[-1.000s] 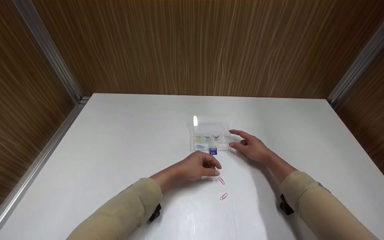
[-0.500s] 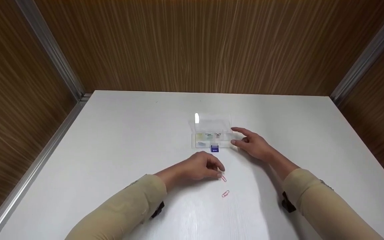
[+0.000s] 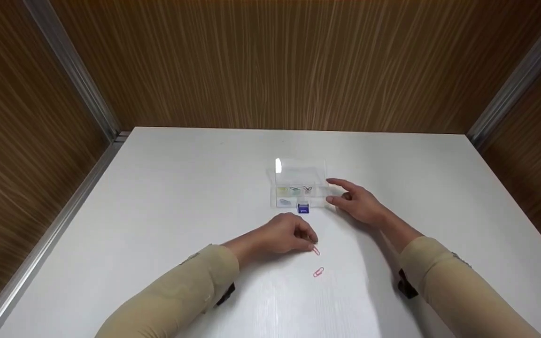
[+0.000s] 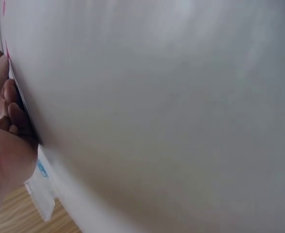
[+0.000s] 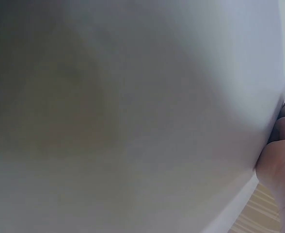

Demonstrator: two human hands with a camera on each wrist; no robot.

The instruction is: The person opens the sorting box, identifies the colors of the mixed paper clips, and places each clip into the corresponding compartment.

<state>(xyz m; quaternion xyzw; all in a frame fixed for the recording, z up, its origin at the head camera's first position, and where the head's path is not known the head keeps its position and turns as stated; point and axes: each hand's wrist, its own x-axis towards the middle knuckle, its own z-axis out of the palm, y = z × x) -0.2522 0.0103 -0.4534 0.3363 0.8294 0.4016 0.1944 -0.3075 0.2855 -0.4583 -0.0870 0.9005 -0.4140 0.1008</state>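
A clear plastic compartment box (image 3: 320, 203) stands with its lid (image 3: 301, 171) raised, a blue latch (image 3: 303, 208) at its front. Coloured paper clips lie in several compartments: yellowish, green, dark and blue. My right hand (image 3: 362, 205) holds the box's right end between thumb and index finger. In front of the box, my left hand (image 3: 285, 233) pinches one end of a pink paper clip (image 3: 317, 251) at the tabletop. A second pink paper clip (image 3: 318, 272) lies nearer me. In the left wrist view the pink clip (image 4: 7, 49) sticks out past the thumb; the right wrist view shows little of the box.
The white tabletop (image 3: 195, 178) is bounded by wood-grain panels (image 3: 270, 65) at the back and sides. Metal rails (image 3: 71, 70) run along the corners. Both forearms, in beige sleeves (image 3: 449, 277), reach in from the front.
My left hand has moved slightly right, and its thumb and index finger have come down onto the nearer end of the upper pink clip. The right hand stays at the box; the view shifted a little.
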